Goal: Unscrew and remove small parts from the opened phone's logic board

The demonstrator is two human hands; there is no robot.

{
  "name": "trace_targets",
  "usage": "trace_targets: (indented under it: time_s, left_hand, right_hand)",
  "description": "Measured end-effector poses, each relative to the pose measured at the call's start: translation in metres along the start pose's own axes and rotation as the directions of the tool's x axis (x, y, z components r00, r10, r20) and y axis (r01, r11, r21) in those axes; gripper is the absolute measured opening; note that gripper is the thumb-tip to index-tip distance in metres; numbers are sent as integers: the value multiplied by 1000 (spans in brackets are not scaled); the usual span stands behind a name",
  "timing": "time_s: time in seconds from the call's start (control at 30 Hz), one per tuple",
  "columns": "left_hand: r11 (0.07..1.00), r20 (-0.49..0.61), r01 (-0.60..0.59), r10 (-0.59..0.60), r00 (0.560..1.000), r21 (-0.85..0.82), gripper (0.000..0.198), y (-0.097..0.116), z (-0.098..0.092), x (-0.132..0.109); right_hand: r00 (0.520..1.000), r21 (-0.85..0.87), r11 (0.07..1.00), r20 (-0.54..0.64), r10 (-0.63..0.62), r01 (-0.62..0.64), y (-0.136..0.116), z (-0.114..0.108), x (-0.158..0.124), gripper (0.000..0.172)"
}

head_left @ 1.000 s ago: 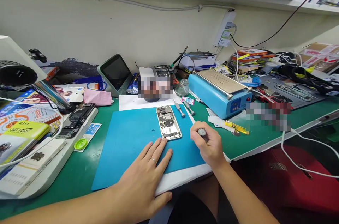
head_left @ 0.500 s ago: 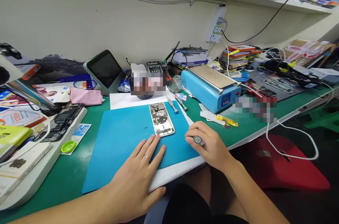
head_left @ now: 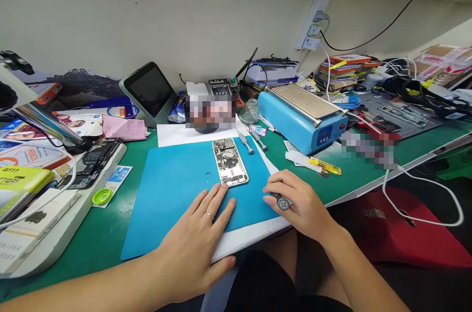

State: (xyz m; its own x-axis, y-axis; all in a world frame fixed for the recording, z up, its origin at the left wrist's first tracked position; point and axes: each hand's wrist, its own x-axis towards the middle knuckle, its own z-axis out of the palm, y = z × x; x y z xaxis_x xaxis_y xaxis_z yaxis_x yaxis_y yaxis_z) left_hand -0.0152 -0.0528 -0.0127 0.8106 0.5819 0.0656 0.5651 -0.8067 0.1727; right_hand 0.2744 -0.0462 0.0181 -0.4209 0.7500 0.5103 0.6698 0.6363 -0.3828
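Here, the opened smartphone shell [head_left: 240, 162] holds bare components [head_left: 230, 155]. The left hand [head_left: 193, 241] lies palm-down, splayed, on the blue mat [head_left: 165, 194]; the right hand [head_left: 298, 204] is clamped around a screwdriver [head_left: 283, 203].

Head view, facing forward and down across the green bench [head_left: 103, 226] to the wall [head_left: 206, 27]; left hand [head_left: 197, 233] and right hand [head_left: 297, 204] close.

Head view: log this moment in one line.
left hand: on mat by phone | right hand: holding tool | phone: internals exposed, on mat
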Motion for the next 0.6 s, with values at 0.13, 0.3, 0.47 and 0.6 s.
trace_targets:
  time_s: [0.13, 0.3, 0.47, 0.6]
  left_hand:
    - [999, 47, 19, -18, 999, -35, 91, 1, -4, 1]
    - [995, 59, 42, -36, 998, -91, 95, 0, -4, 3]
    - [989, 35, 6, -1, 999, -149, 92, -2, -6, 3]
    - [991, -9, -17, 16, 1000, -134, 93, -5, -1, 3]
  right_hand:
    - [998, -57, 997, -43, 43, -46, 2, -4, -3, 13]
    - [993, -25, 995, -74, 93, -95, 7, -18, -13, 14]
    - [989, -79, 994, -135, 58, -69, 17, -29, 7, 11]
    - [999, -172, 984, 29, -32, 37, 44, -18, 57, 27]
